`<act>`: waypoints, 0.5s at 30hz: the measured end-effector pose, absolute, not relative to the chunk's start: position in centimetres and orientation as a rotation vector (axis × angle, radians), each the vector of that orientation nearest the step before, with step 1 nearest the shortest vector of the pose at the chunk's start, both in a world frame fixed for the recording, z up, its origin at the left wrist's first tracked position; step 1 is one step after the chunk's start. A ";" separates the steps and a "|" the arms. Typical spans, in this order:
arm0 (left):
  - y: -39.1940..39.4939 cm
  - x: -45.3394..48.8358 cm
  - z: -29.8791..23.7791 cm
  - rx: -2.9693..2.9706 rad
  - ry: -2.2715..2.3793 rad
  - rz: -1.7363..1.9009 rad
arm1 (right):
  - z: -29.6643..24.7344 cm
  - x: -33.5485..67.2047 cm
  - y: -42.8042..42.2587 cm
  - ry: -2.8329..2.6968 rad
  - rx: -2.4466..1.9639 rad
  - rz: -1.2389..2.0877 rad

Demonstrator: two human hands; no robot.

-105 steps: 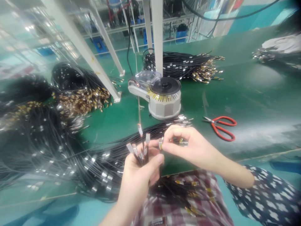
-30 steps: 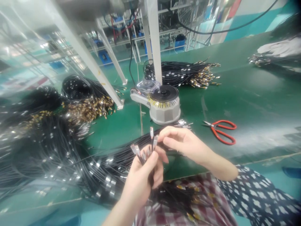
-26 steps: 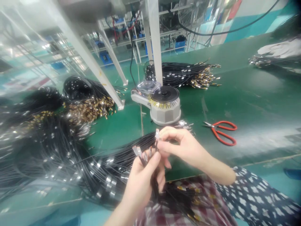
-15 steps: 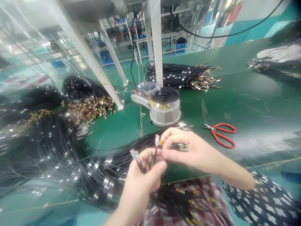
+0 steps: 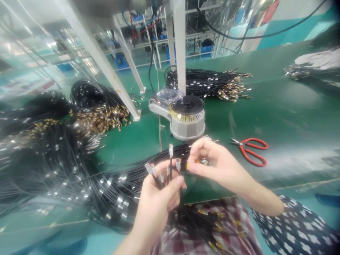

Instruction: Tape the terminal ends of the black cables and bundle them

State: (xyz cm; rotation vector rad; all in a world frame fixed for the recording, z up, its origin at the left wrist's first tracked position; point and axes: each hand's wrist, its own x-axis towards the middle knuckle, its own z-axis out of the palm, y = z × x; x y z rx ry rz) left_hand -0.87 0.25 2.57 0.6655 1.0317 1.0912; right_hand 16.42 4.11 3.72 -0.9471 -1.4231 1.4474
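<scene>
My left hand is closed around several black cables, whose silver connectors stick up past the fingers and thumb. To its right, my right hand is raised, thumb and fingers pinched together. A small yellow-orange piece, which looks like tape, shows at its fingertips, apart from the connectors. Beyond both hands stands a round white tape dispenser with a black disc on top. More cables with yellow-marked ends hang over the checked cloth on my lap.
Red-handled scissors lie to the right on the green table. A large heap of black cables spreads over the left. Another cable bundle rests behind the dispenser, near white metal posts. White gloves lie at the far right.
My right hand has moved away from the left hand, slightly to the right, with the yellow-orange piece at its fingertips. The connectors in my left hand now show more clearly and are more spread.
</scene>
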 end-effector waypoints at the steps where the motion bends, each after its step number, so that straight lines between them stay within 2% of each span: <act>1: 0.2 -0.9 2.6 0.661 1.028 1.086 | 3.9 16.4 4.1 -1.454 -0.951 1.439; 15: 0.2 -0.9 2.5 0.688 1.015 1.074 | 5.4 16.6 4.7 -1.758 -0.998 1.265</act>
